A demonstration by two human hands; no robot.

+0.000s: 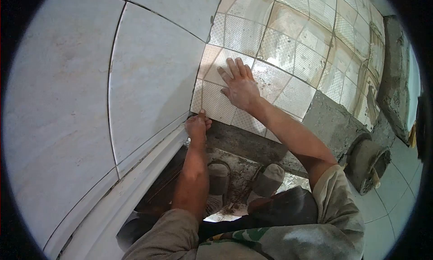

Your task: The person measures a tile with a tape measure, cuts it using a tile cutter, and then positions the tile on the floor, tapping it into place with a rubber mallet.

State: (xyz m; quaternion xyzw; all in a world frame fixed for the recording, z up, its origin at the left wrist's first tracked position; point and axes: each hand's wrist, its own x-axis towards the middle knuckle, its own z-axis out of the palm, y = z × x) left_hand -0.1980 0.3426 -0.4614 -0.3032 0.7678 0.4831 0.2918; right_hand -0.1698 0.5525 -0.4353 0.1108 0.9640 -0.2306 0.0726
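A patterned floor tile (221,102) lies against the tiled wall, with laid tiles beyond it. My right hand (241,86) is open, its fingers spread flat on top of this tile. At the tile's near left corner, beside the wall, my left hand (196,125) is closed with a finger or thumb over the edge. Its other fingers are curled, and what lies under them is hidden. Wet grey mortar (331,120) shows to the right of the tile.
Large pale wall tiles (153,61) rise on the left, above a white door-frame-like strip (149,161). A mortar-caked bucket (367,163) with a handle sticking out lies at the right. My feet (266,179) stand on a rough, dirty lower surface below the tile edge.
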